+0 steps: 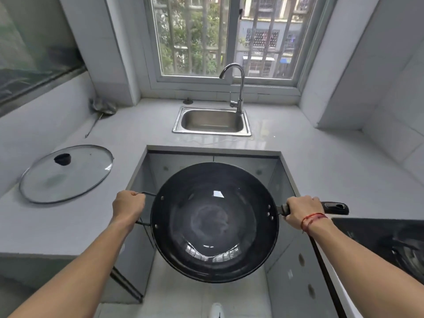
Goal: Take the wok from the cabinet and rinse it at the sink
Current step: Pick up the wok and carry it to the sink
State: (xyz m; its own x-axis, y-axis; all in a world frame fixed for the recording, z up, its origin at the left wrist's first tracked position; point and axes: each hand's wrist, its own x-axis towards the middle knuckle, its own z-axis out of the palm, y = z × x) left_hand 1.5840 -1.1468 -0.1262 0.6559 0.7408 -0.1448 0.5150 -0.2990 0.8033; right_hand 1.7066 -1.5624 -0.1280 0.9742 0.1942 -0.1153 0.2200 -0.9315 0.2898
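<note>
Between our hands hangs the wok (pixel 214 222), level and clear of the counter (pixel 321 157): left hand (pixel 128 206) closed on its loop handle, right hand (pixel 301 211) gripping the long handle (pixel 336 208). We judge the carrying step underway; next we must lift it forward, past both hands, into the sink (pixel 212 121) under the faucet (pixel 236 88).
</note>
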